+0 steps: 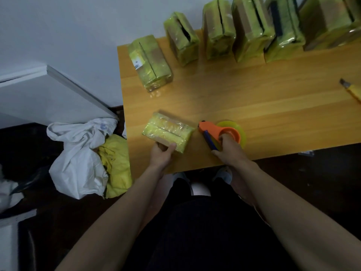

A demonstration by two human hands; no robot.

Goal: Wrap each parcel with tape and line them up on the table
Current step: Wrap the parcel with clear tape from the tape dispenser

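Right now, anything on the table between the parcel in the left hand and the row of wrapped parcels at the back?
Nothing visible. The left hand grips the small parcel near the front edge; bare wooden table lies between it and the row's nearest parcel. The tape dispenser, in the right hand, sits off to the side.
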